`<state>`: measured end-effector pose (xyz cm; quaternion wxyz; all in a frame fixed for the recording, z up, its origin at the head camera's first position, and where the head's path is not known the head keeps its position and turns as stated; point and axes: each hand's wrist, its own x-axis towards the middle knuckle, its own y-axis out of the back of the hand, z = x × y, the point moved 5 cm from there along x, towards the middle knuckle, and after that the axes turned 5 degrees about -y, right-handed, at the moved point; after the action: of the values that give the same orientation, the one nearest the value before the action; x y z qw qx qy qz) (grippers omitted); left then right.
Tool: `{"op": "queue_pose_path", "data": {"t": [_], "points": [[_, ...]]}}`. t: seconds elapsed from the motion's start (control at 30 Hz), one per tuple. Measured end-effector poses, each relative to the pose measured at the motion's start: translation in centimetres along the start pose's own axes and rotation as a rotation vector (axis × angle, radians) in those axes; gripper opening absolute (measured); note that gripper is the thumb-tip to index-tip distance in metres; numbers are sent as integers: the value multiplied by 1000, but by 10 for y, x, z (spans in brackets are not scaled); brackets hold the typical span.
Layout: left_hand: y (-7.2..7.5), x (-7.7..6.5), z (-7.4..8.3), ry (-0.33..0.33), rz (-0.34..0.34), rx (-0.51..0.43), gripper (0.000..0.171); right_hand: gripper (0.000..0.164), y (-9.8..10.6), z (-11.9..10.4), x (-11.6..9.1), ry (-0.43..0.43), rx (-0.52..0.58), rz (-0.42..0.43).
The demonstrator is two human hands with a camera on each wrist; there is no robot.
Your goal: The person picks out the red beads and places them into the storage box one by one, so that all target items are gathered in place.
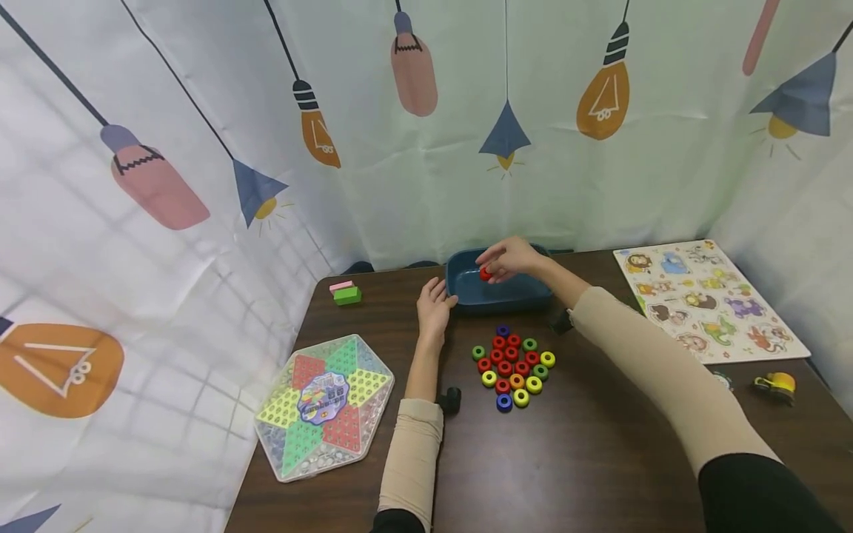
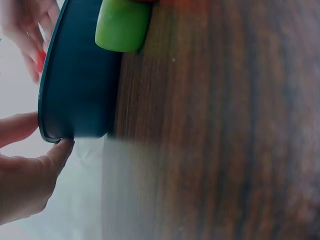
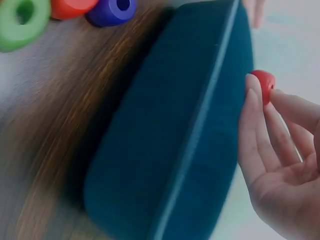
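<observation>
My right hand [image 1: 512, 259] pinches a red bead [image 3: 264, 85] with a hole through it, between thumb and fingertips. It hovers over a dark blue plastic basin [image 1: 496, 305] near the back of the table. At the basin's left end, my left hand [image 1: 434, 309] holds the rim, one digit on top and another under the lip in the left wrist view. Several ring-shaped beads [image 1: 504, 368] in red, yellow, green, blue and orange lie loose in front of the basin. A green one [image 2: 124, 25] and a blue one [image 3: 112, 11] show close up in the wrist views.
On the left lies a hexagonal Chinese checkers board [image 1: 326, 403], with green and pink blocks [image 1: 347, 296] behind it. An animal picture board [image 1: 709, 300] is at back right, a small yellow toy [image 1: 778, 383] near it. A patterned curtain [image 1: 460, 185] hangs behind the table.
</observation>
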<state>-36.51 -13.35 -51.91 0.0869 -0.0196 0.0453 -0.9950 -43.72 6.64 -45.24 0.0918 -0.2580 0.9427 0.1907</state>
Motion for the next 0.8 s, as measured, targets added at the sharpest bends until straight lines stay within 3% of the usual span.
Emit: {"op": "queue_pose_path", "data": {"t": [0.13, 0.23, 0.27, 0.47, 0.53, 0.67, 0.8], "points": [[2, -4, -5, 23, 4, -1, 66, 35, -18, 12, 28, -53, -2, -25], [1, -6, -6, 7, 5, -14, 65, 35, -27, 20, 42, -86, 33, -24], [2, -2, -13, -8, 7, -25, 65, 35, -29, 22, 45, -94, 47, -18], [1, -2, -11, -31, 51, -98, 65, 36, -35, 37, 54, -155, 91, 32], [1, -6, -2, -29, 67, -125, 65, 39, -35, 39, 53, -168, 92, 37], [0, -3, 0, -40, 76, -166, 66, 44, -30, 36, 47, -127, 39, 54], [4, 0, 1, -36, 98, -179, 66, 37, -21, 20, 32, 11, -53, 85]]}}
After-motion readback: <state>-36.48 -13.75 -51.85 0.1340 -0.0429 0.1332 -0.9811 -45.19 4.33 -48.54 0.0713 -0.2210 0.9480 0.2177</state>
